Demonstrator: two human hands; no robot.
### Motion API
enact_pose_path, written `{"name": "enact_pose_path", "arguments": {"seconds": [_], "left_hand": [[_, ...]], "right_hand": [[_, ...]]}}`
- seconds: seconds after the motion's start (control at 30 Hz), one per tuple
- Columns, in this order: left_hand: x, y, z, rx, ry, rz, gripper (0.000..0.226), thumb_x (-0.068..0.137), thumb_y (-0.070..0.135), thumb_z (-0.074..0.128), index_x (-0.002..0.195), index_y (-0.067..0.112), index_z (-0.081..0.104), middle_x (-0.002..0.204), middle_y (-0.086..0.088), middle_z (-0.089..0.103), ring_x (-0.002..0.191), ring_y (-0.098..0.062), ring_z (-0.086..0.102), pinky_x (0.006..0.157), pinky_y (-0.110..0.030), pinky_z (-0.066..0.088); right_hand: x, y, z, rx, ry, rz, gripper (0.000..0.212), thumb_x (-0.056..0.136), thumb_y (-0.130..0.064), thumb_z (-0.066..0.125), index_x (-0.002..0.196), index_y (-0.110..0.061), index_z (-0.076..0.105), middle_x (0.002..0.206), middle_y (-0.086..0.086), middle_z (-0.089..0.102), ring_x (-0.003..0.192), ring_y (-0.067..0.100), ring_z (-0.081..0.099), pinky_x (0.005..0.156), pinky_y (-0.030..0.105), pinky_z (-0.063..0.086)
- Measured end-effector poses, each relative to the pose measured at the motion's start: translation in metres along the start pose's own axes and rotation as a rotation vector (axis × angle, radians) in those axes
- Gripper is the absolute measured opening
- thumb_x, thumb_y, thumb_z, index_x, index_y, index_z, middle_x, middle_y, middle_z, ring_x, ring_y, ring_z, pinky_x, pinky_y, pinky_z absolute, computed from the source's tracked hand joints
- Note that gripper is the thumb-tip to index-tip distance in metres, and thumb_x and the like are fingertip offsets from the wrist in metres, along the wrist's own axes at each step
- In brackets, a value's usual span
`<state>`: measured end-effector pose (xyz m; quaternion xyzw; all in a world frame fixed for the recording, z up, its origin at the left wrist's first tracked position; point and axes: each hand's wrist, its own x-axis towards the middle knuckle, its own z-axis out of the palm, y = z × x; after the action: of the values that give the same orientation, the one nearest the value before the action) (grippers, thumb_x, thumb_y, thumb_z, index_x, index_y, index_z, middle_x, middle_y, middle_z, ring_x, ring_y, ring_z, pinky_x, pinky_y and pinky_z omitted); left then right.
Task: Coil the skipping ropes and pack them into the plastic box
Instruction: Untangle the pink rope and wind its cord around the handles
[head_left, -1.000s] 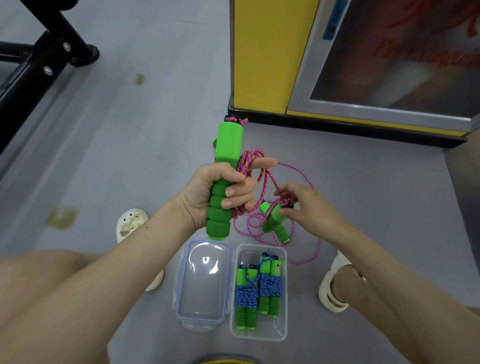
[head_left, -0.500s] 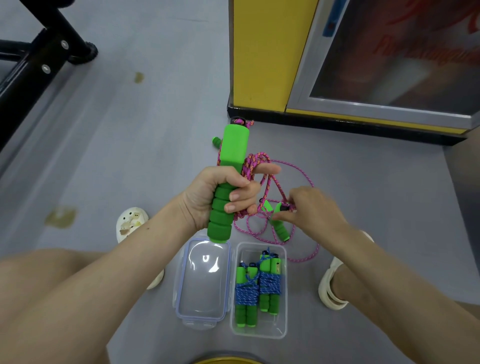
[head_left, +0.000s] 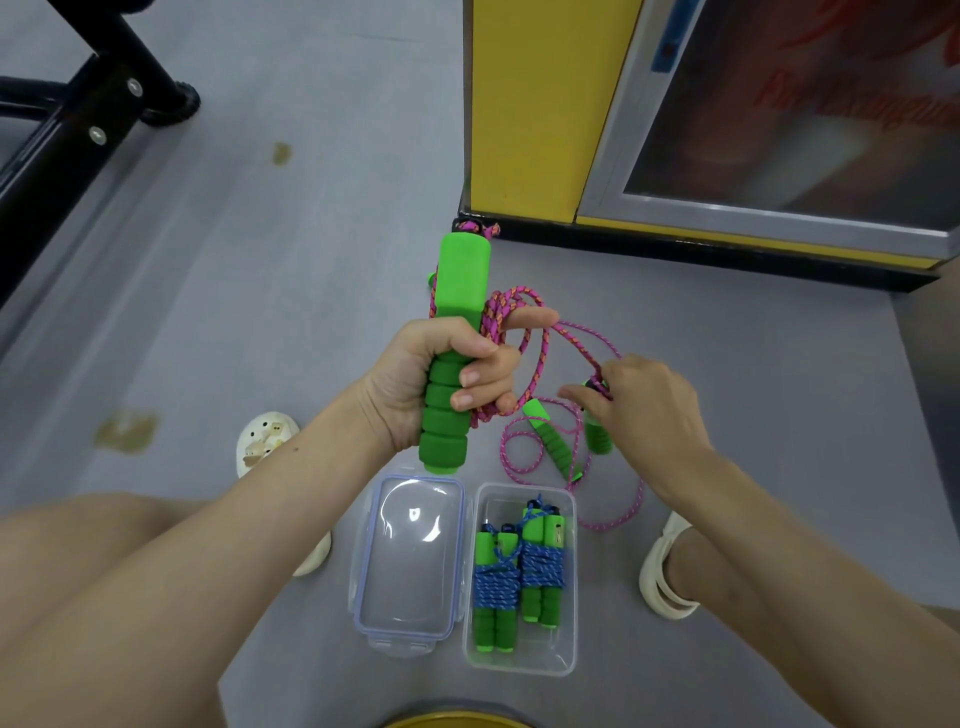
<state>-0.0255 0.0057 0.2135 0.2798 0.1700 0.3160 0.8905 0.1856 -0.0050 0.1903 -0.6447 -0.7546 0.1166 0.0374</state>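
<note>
because the pink rope (head_left: 493, 316) is hanging limp and light, the left hand (head_left: 423, 376) is clenching its firm foam handle (head_left: 461, 280) while the right hand (head_left: 647, 410) is pinching the second handle (head_left: 598, 441).

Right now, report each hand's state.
Left hand: grips the ribbed green foam handle, pink braided rope looped over its forefinger.
Right hand: pinches that rope beside another green handle.

Grey floor (head_left: 311, 260) all round, two brownish stains (head_left: 126, 431) on it. Black bolted metal frame (head_left: 78, 119) far left; ahead, a yellow cabinet (head_left: 530, 104) on a black base, a silver-framed glass panel (head_left: 779, 104) right beside it. White sandals (head_left: 665, 577) on both feet.
</note>
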Motion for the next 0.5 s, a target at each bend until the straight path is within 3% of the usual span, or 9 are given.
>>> {"name": "enact_pose_path", "arguments": {"seconds": [0.07, 0.13, 0.2, 0.27, 0.33, 0.4, 0.47, 0.5], "left_hand": [[-0.0002, 0.0002, -0.0002, 0.006, 0.013, 0.01, 0.049, 0.066, 0.013, 0.065, 0.115, 0.006, 0.066, 0.047, 0.005, 0.045, 0.036, -0.006, 0.041, 0.062, -0.027, 0.05], [-0.0001, -0.0003, -0.0005, 0.013, 0.023, 0.012, 0.05, 0.066, 0.013, 0.066, 0.115, 0.005, 0.065, 0.047, 0.005, 0.045, 0.036, -0.007, 0.041, 0.062, -0.027, 0.05], [-0.0001, -0.001, -0.0006, 0.012, 0.032, 0.009, 0.052, 0.065, 0.013, 0.066, 0.116, 0.004, 0.064, 0.047, 0.005, 0.044, 0.036, -0.007, 0.041, 0.062, -0.028, 0.051], [-0.0001, -0.001, -0.0002, 0.008, 0.032, 0.011, 0.052, 0.065, 0.013, 0.066, 0.116, 0.004, 0.064, 0.047, 0.005, 0.044, 0.036, -0.007, 0.041, 0.062, -0.028, 0.051], [-0.0001, -0.0003, 0.0007, 0.006, 0.03, 0.016, 0.051, 0.065, 0.013, 0.067, 0.116, 0.004, 0.065, 0.047, 0.005, 0.044, 0.036, -0.007, 0.041, 0.062, -0.028, 0.051], [0.0001, 0.0008, 0.0013, 0.005, 0.03, 0.022, 0.051, 0.065, 0.012, 0.066, 0.115, 0.004, 0.065, 0.047, 0.004, 0.044, 0.036, -0.007, 0.041, 0.062, -0.027, 0.051], [0.0003, 0.0013, 0.0026, -0.001, 0.048, 0.027, 0.051, 0.065, 0.009, 0.064, 0.116, 0.004, 0.064, 0.047, 0.004, 0.044, 0.035, -0.007, 0.041, 0.061, -0.027, 0.051], [0.0005, 0.0012, 0.0031, -0.006, 0.073, 0.029, 0.051, 0.065, 0.007, 0.06, 0.115, 0.005, 0.065, 0.046, 0.004, 0.043, 0.035, -0.007, 0.04, 0.06, -0.027, 0.051]], "right_hand": [[-0.0012, -0.0005, -0.0001, 0.031, 0.037, -0.002, 0.053, 0.089, -0.051, 0.052, 0.058, -0.013, 0.033, 0.065, -0.003, 0.038, 0.058, 0.019, 0.042, 0.05, 0.028, 0.026], [-0.0007, 0.0018, 0.0005, -0.042, 0.067, -0.016, 0.04, 0.093, -0.046, 0.05, 0.073, -0.011, 0.05, 0.078, 0.003, 0.049, 0.065, 0.025, 0.051, 0.056, 0.029, 0.031], [0.0004, 0.0045, 0.0039, -0.146, 0.072, -0.016, 0.031, 0.096, -0.036, 0.05, 0.092, -0.007, 0.061, 0.089, 0.008, 0.056, 0.07, 0.03, 0.059, 0.055, 0.029, 0.033], [-0.0006, 0.0061, 0.0071, -0.191, 0.056, -0.036, 0.013, 0.093, -0.017, 0.058, 0.099, -0.007, 0.063, 0.089, 0.008, 0.058, 0.065, 0.031, 0.06, 0.05, 0.027, 0.03], [-0.0017, 0.007, 0.0083, -0.215, 0.051, -0.022, 0.031, 0.086, 0.001, 0.058, 0.116, -0.009, 0.059, 0.095, 0.009, 0.059, 0.061, 0.031, 0.057, 0.047, 0.026, 0.026], [-0.0025, 0.006, 0.0021, -0.223, 0.028, 0.002, 0.062, 0.087, 0.006, 0.051, 0.143, -0.013, 0.035, 0.104, 0.008, 0.057, 0.061, 0.025, 0.048, 0.046, 0.026, 0.023], [-0.0012, 0.0056, 0.0003, -0.201, 0.024, 0.08, 0.076, 0.089, 0.002, 0.05, 0.151, -0.017, 0.01, 0.094, 0.004, 0.053, 0.059, 0.02, 0.043, 0.044, 0.026, 0.023], [0.0006, 0.0078, 0.0033, -0.159, -0.008, 0.108, 0.076, 0.09, -0.002, 0.052, 0.151, -0.017, 0.008, 0.085, 0.0, 0.05, 0.059, 0.019, 0.044, 0.044, 0.027, 0.025]]}}
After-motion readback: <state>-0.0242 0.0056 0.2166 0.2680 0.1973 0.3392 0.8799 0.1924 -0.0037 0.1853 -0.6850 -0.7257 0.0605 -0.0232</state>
